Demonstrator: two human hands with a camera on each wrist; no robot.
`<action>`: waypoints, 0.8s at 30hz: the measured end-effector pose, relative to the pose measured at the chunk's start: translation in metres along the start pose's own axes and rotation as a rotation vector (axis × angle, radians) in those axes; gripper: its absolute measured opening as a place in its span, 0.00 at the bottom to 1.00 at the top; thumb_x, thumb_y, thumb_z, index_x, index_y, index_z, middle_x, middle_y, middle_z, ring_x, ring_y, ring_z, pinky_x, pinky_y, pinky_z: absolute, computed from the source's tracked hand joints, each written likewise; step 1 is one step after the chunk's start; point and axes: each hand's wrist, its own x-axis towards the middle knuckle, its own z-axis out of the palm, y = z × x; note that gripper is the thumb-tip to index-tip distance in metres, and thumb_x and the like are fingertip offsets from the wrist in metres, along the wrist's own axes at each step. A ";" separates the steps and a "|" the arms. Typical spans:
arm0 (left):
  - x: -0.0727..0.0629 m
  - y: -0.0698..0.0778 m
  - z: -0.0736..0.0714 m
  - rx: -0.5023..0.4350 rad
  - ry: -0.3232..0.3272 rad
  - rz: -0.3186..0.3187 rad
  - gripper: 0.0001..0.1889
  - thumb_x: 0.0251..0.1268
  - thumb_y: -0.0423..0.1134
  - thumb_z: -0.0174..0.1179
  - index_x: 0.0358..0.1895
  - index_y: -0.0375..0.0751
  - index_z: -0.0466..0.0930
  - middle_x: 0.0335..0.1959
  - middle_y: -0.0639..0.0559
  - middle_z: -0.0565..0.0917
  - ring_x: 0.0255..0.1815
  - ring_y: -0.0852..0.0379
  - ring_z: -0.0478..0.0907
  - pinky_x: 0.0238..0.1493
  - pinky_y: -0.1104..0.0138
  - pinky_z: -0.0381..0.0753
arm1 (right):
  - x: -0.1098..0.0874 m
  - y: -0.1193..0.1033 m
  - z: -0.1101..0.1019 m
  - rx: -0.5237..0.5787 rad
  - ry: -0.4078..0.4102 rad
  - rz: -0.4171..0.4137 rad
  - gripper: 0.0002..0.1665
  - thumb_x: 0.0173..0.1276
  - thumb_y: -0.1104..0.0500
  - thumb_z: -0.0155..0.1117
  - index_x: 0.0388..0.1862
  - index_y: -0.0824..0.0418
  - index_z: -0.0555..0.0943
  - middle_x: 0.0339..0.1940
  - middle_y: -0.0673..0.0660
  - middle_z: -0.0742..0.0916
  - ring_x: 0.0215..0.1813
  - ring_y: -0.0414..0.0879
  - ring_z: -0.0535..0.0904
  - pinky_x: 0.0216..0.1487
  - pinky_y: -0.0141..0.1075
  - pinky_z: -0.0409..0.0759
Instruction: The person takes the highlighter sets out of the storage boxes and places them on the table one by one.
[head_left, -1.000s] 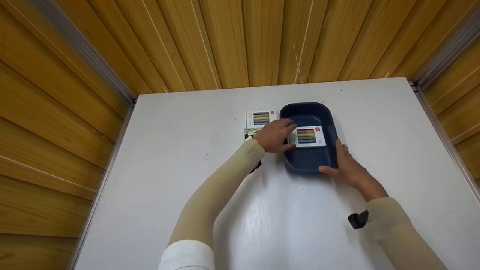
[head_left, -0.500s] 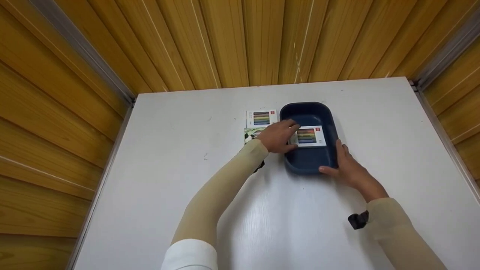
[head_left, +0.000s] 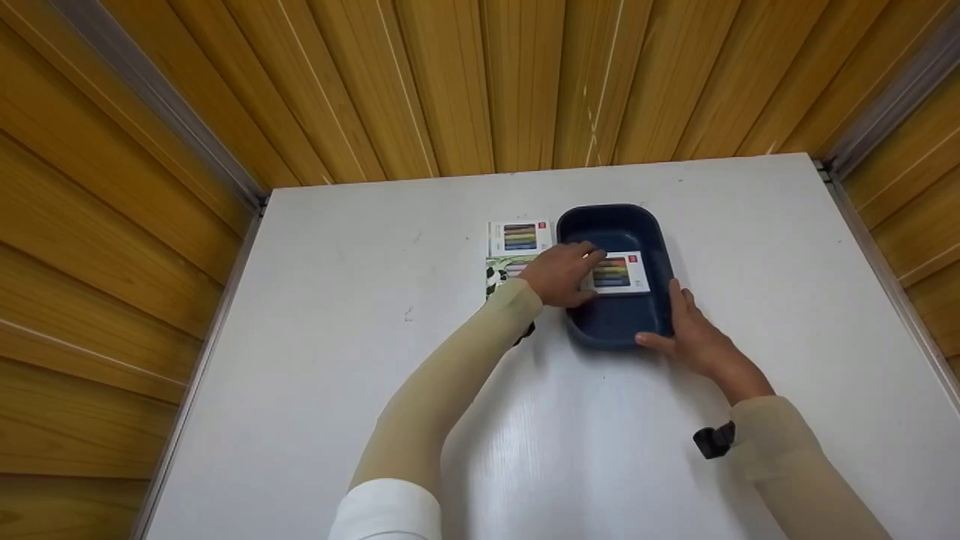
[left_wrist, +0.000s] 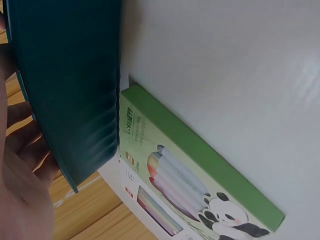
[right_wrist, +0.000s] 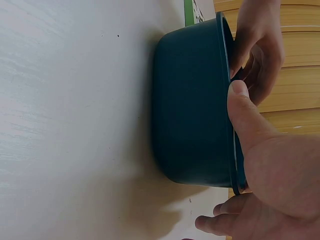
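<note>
A dark blue deep rectangular tray (head_left: 615, 319) with rounded corners stands on the white table. Inside it lies a white crayon box (head_left: 637, 274) whose window shows coloured sticks. My left hand (head_left: 559, 276) reaches over the tray's left rim and grips that box's left end, thumb at the near edge and fingers at the far edge. In the right wrist view the left fingers look curled, their tips hidden behind the rim. My right hand (head_left: 697, 341) rests against the tray's near right corner, thumb on the near rim and straight fingers along the right wall.
Left of the tray, a green box with a panda picture (left_wrist: 175, 165) lies flat, partly under my left forearm. Beyond it is another white crayon box (head_left: 519, 237). A wooden slatted wall (head_left: 450, 90) rises behind the table's far edge (head_left: 420, 180).
My left hand has slid slightly right along the crayon box, covering more of it and exposing more of the panda box. The tray, crayon box and right hand stay in place.
</note>
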 end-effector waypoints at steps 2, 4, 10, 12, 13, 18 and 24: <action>0.001 0.000 0.000 0.011 -0.005 -0.002 0.36 0.64 0.58 0.58 0.73 0.50 0.59 0.69 0.52 0.69 0.68 0.55 0.69 0.72 0.63 0.65 | 0.000 0.000 0.000 -0.004 0.002 -0.001 0.76 0.55 0.22 0.55 0.74 0.59 0.19 0.76 0.73 0.33 0.76 0.73 0.34 0.71 0.68 0.45; 0.002 0.001 0.000 0.017 -0.012 -0.012 0.37 0.64 0.58 0.58 0.73 0.51 0.59 0.69 0.52 0.69 0.69 0.55 0.68 0.72 0.63 0.64 | 0.000 0.000 0.000 -0.003 0.003 -0.002 0.76 0.55 0.21 0.55 0.75 0.59 0.19 0.76 0.73 0.33 0.76 0.73 0.34 0.71 0.68 0.45; 0.005 0.002 0.002 0.015 -0.028 -0.036 0.37 0.64 0.59 0.58 0.73 0.52 0.58 0.70 0.52 0.68 0.70 0.55 0.67 0.73 0.63 0.63 | 0.001 0.001 0.000 0.003 0.000 0.005 0.76 0.55 0.21 0.55 0.75 0.58 0.19 0.76 0.72 0.32 0.76 0.73 0.33 0.71 0.68 0.44; 0.006 0.003 0.003 0.012 -0.028 -0.040 0.37 0.64 0.59 0.58 0.73 0.53 0.58 0.70 0.53 0.68 0.70 0.55 0.67 0.73 0.63 0.63 | 0.001 0.000 0.000 0.003 0.000 0.006 0.75 0.56 0.22 0.55 0.75 0.58 0.19 0.76 0.72 0.32 0.76 0.73 0.33 0.71 0.68 0.44; 0.007 0.003 0.004 0.011 -0.028 -0.041 0.37 0.63 0.59 0.58 0.73 0.53 0.58 0.70 0.53 0.68 0.70 0.55 0.67 0.72 0.64 0.64 | 0.001 0.000 0.000 0.004 0.000 0.006 0.75 0.57 0.23 0.56 0.75 0.58 0.19 0.76 0.72 0.33 0.76 0.73 0.34 0.70 0.69 0.44; 0.010 0.004 0.007 0.006 -0.010 -0.034 0.36 0.62 0.58 0.59 0.71 0.52 0.61 0.65 0.52 0.72 0.63 0.56 0.73 0.68 0.64 0.70 | 0.002 0.000 0.001 -0.002 0.002 0.001 0.71 0.62 0.30 0.58 0.75 0.59 0.19 0.76 0.73 0.33 0.77 0.73 0.35 0.71 0.68 0.46; 0.014 0.004 0.009 0.001 -0.009 -0.040 0.35 0.62 0.58 0.59 0.71 0.52 0.62 0.64 0.53 0.73 0.61 0.56 0.73 0.66 0.64 0.72 | 0.002 0.001 0.001 -0.003 0.003 0.002 0.73 0.60 0.27 0.57 0.74 0.59 0.19 0.76 0.73 0.34 0.77 0.73 0.35 0.71 0.67 0.46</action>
